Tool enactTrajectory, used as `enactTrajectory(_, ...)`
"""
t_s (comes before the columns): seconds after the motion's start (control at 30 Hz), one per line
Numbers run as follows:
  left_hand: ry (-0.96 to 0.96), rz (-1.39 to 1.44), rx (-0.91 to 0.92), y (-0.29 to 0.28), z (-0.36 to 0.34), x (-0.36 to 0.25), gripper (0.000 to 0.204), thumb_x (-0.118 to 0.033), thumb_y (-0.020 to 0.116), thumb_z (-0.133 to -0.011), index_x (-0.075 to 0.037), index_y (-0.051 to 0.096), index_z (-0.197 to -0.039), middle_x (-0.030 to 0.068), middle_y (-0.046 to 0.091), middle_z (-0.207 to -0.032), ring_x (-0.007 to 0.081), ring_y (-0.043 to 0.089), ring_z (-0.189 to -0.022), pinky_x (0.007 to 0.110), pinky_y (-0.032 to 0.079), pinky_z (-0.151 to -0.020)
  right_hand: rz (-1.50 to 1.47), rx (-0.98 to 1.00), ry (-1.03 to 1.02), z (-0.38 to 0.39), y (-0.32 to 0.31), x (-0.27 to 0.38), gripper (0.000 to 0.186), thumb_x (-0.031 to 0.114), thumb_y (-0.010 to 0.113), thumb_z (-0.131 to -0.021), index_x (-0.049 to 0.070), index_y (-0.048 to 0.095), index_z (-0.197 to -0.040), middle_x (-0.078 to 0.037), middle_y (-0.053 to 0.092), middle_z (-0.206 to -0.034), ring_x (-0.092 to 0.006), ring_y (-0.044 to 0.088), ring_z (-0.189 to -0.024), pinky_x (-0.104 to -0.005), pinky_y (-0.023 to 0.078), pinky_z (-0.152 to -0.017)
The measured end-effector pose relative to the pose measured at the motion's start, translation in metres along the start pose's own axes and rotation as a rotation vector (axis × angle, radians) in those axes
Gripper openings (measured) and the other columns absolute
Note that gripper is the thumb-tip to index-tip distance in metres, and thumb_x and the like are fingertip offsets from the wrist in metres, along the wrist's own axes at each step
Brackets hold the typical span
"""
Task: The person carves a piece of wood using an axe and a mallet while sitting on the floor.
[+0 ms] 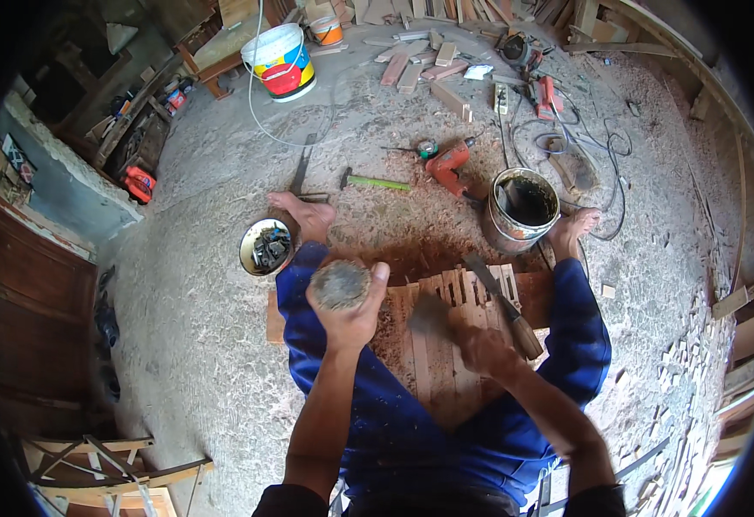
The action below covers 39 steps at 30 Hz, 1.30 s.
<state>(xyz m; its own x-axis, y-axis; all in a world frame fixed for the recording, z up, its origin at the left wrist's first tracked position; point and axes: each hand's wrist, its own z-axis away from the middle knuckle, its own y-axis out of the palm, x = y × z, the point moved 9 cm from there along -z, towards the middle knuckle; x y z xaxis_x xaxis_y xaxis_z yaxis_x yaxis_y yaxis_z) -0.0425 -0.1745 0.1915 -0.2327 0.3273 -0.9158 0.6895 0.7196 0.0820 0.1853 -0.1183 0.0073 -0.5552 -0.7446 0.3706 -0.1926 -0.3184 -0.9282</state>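
Note:
I sit on the floor with my legs in blue trousers spread around a notched wooden board (433,362). My left hand (348,312) is raised over my left thigh and grips a round, grey-brown wooden mallet (340,284), seen end-on. My right hand (483,349) is blurred over the board and closed on a dark tool (429,315) whose kind I cannot make out. A chisel (503,303) with a wooden handle lies on the board just right of that hand. Reddish shavings cover the board between my hands.
A metal bowl of dark pieces (265,247) sits by my left foot, a dirty tin bucket (523,207) by my right foot. Beyond them lie a green-handled hammer (377,182), a red drill (448,164), cables, wood offcuts and a white bucket (283,60). Sawdust covers the floor.

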Motion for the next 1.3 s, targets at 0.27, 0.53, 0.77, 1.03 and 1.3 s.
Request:
enactTrajectory(0.27, -0.104, 0.017, 0.202, 0.038, 0.016, 0.051, 0.026, -0.009, 0.079, -0.085, -0.004, 0.06, -0.068, -0.0019, 0.058, -0.062, 0.0084, 0.052, -0.055, 0.03, 0.042, -0.053, -1.093, -0.072, 0.627, 0.033, -0.032, 0.016, 0.045, 0.016, 0.066, -0.082, -0.007, 0.05, -0.118, -0.012, 0.058, -0.068, -0.0201, 0.056, -0.051, -0.0336, 0.048, -0.05)
enactTrajectory(0.53, -0.167, 0.023, 0.226, 0.053, 0.017, 0.068, 0.025, -0.008, 0.077, -0.086, -0.005, 0.06, -0.068, -0.0016, 0.059, -0.062, 0.0094, 0.052, -0.055, 0.031, 0.041, -0.052, -1.23, -0.103, 0.651, 0.059, 0.004, 0.002, 0.049, 0.015, 0.069, -0.082, -0.007, 0.05, -0.122, -0.008, 0.059, -0.068, -0.0162, 0.056, -0.05, -0.031, 0.047, -0.047)
enactTrajectory(0.77, -0.016, 0.034, 0.385, 0.11, 0.026, 0.058, 0.014, -0.013, 0.078, -0.087, -0.007, 0.066, -0.082, 0.0009, 0.066, -0.069, 0.0113, 0.063, -0.06, 0.027, 0.052, -0.056, -1.277, -0.119, 0.662, 0.054, 0.009, -0.001, 0.042, 0.015, 0.071, -0.083, -0.005, 0.052, -0.114, -0.008, 0.059, -0.067, -0.0151, 0.056, -0.05, -0.0303, 0.046, -0.046)
enactTrajectory(1.03, -0.046, 0.024, 0.301, 0.048, 0.006, 0.088, 0.013, -0.007, 0.079, -0.083, -0.004, 0.067, -0.08, 0.0008, 0.067, -0.07, 0.0138, 0.063, -0.06, 0.029, 0.052, -0.057, -1.044, -0.194, 0.506, 0.047, -0.076, 0.035, 0.054, 0.011, 0.072, -0.084, -0.004, 0.048, -0.13, -0.008, 0.061, -0.072, -0.0171, 0.059, -0.055, -0.0317, 0.049, -0.049)
enactTrajectory(1.3, -0.096, 0.331, 0.257, 0.062, 0.037, 0.089, 0.034, 0.001, 0.078, -0.078, 0.001, 0.062, -0.108, 0.0092, 0.069, -0.104, 0.0173, 0.066, -0.093, 0.032, 0.055, -0.079, -0.144, -0.403, -0.019, 0.026, -0.244, 0.129, 0.067, 0.001, 0.063, -0.084, 0.001, 0.037, -0.146, -0.025, 0.067, -0.094, -0.0403, 0.069, -0.082, -0.047, 0.056, -0.068)
